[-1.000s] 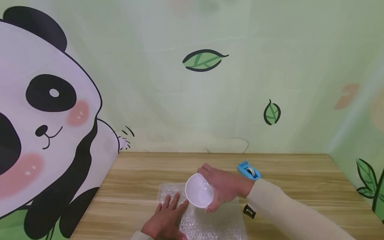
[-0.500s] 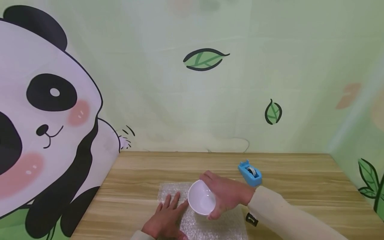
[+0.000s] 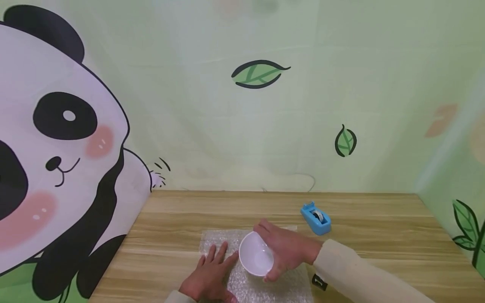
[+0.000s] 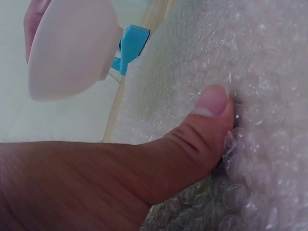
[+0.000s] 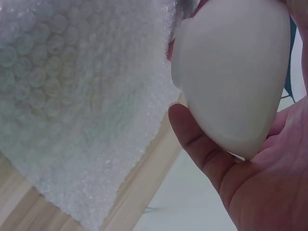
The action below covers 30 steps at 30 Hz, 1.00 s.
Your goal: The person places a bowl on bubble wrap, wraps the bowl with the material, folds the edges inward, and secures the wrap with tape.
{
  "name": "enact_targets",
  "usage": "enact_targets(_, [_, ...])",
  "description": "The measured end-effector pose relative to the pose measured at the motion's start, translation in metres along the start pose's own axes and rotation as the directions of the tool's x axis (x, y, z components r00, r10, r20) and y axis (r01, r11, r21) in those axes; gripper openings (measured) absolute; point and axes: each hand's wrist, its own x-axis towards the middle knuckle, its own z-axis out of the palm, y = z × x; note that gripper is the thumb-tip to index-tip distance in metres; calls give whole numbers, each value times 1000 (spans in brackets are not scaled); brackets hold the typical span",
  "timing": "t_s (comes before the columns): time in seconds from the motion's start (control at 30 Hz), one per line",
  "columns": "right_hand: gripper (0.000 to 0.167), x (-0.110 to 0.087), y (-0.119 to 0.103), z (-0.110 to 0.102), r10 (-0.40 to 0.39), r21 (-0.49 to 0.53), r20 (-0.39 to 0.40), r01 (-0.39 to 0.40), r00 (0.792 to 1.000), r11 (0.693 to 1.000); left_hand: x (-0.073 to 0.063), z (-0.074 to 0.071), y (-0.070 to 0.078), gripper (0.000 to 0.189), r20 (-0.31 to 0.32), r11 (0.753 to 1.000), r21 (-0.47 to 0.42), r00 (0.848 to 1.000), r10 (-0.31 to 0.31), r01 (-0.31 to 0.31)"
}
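Note:
My right hand (image 3: 286, 251) grips a white bowl (image 3: 256, 254) by its side, thumb at the near rim and fingers at the far rim. The bowl's mouth faces up toward the head camera. Below it lies a sheet of bubble wrap (image 3: 270, 288), and the left wrist view shows a gap between the bowl's foot (image 4: 111, 53) and the sheet. With fingers spread, my left hand (image 3: 210, 275) rests on the left part of the wrap. Its thumb (image 4: 202, 125) lies against the bubbles in the left wrist view.
A blue tape dispenser (image 3: 316, 219) with a roll in it stands beyond my right forearm. Close to the right sleeve (image 3: 356, 269) lies a small black object (image 3: 319, 282), partly covered. Behind the wooden table (image 3: 182, 210) hangs a printed panda backdrop (image 3: 212, 126).
The right hand has brought the bowl toward me and slightly right, over the bubble wrap. More of the tape dispenser shows now. The left hand has stayed in place.

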Motion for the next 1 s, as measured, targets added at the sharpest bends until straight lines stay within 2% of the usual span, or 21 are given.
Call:
enact_targets(0.17, [101,-1,0,2,49,16,54,-50,997,999,6,11,-11,128,-4,1000,4,1000,-6,6])
enact_targets(0.37, [102,-3,2,13,25,-13,40,-25,999,1000,11,23,-21,125,-27,1000,3,1000,-9,9])
enact_targets(0.5, [103,-3,4,18,1,-30,24,0,1000,1000,10,17,-17,126,-19,1000,13,1000,-8,8])
enact_targets(0.7, [105,-4,4,24,-7,-52,45,10,999,999,3,1,-3,125,12,1000,19,1000,-17,16])
enact_targets(0.87, [102,-4,5,33,-34,-109,13,35,999,993,3,3,-5,126,13,1000,29,1000,-9,9])
enact_targets(1.0, [100,-6,5,39,-33,-111,7,33,999,993,4,7,-8,125,8,1000,13,1000,-4,4])
